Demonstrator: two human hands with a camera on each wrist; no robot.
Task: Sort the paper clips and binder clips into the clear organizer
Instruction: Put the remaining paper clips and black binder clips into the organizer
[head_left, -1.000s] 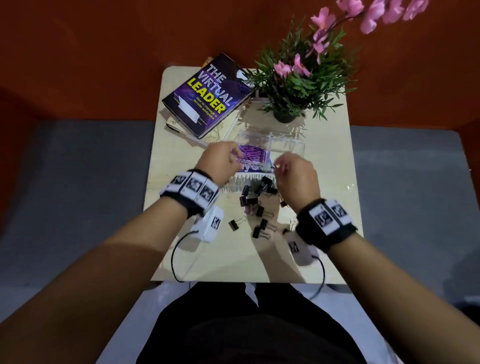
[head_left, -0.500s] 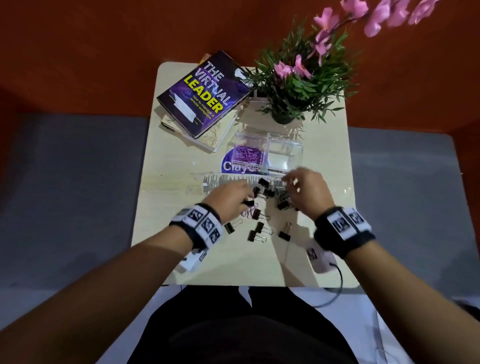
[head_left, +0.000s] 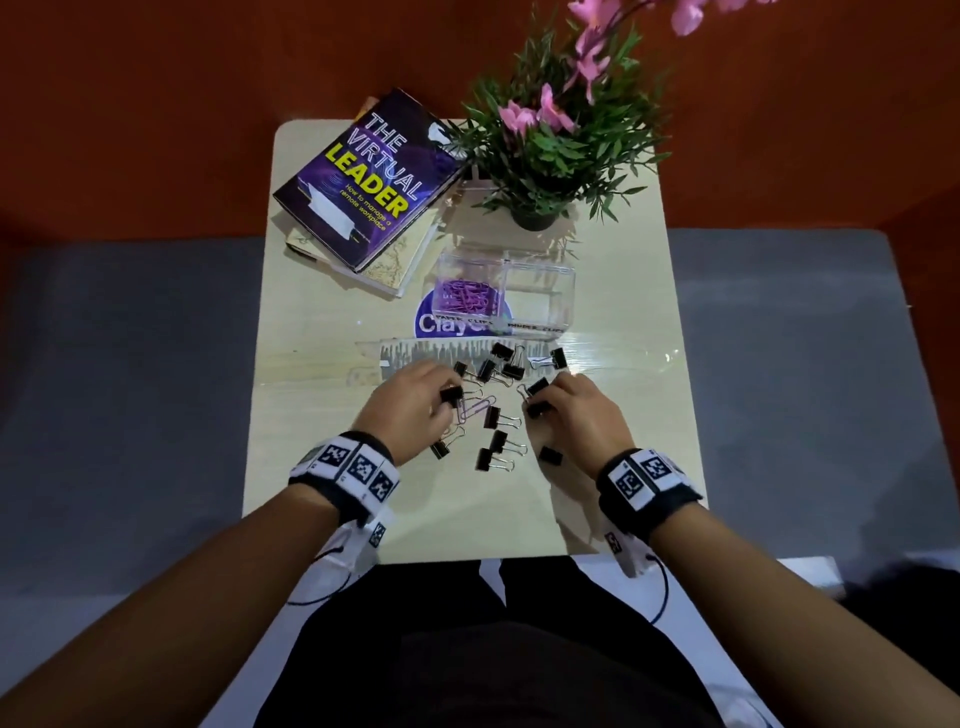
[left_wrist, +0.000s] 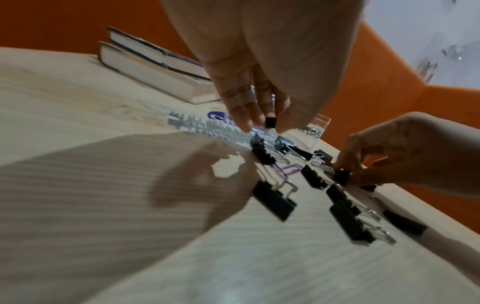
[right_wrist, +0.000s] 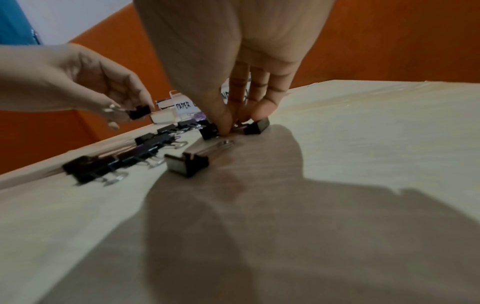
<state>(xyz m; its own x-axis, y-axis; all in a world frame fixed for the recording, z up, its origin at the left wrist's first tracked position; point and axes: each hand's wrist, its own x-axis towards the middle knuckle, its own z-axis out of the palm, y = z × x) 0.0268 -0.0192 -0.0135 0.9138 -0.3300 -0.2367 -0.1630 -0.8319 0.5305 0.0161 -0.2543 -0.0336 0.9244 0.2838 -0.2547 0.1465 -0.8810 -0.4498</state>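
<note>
Hands low over the desk (head_left: 322, 415), both busy in the scatter of black binder clips (head_left: 501, 415) lying on the near side of the clear organizer (head_left: 506, 296). Left hand (head_left: 410, 410) pinches one small black clip (left_wrist: 270, 122) between thumb and fingertips, lifted just off the wood, as the left wrist view shows plainly. Right hand (head_left: 576, 415) has thumb and fingers pressed down together on another black clip (right_wrist: 209, 131) that sits on the desk surface, with a further one (right_wrist: 257, 126) just beside its fingertips. Between the two hands, a single purple paper clip (head_left: 475, 408) lies loose among the black ones. Inside the organizer, the left compartment holds a heap of purple paper clips (head_left: 467, 296); the right compartment looks clear through its walls. Handwritten labels run along the organizer's near wall, the left one reading PAPER CLIPS, the right one too blurred to read in full. Beyond the organizer to the left, a purple book (head_left: 371, 179) titled The Virtual Leader rests on another book, and straight behind the organizer stands a potted plant (head_left: 550, 140) with pink flowers
</note>
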